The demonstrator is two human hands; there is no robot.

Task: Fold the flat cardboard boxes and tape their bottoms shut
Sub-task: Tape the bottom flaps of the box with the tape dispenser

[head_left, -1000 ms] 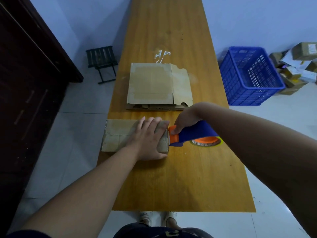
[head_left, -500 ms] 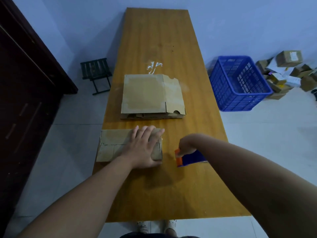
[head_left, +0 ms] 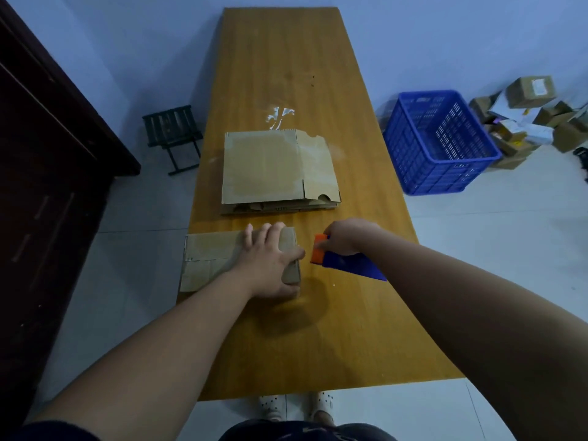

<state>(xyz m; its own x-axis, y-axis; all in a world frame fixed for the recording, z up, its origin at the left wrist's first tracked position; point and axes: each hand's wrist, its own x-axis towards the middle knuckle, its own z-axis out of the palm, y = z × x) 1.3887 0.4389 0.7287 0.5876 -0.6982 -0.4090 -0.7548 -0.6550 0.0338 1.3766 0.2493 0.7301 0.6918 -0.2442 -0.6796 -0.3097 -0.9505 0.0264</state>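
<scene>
Under left hand, cardboard box.

Walls: plain pale blue, far as we can see
Floor: light tiles
Left: we've got a big dark wooden cabinet
Stool: small, black, just beside the long orangey wood surface
Right: blue plastic crate, with a heap of parcels beyond it

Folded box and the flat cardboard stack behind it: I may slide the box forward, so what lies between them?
Only a bare strip of table separates folded box from stack, in the head view.
</scene>
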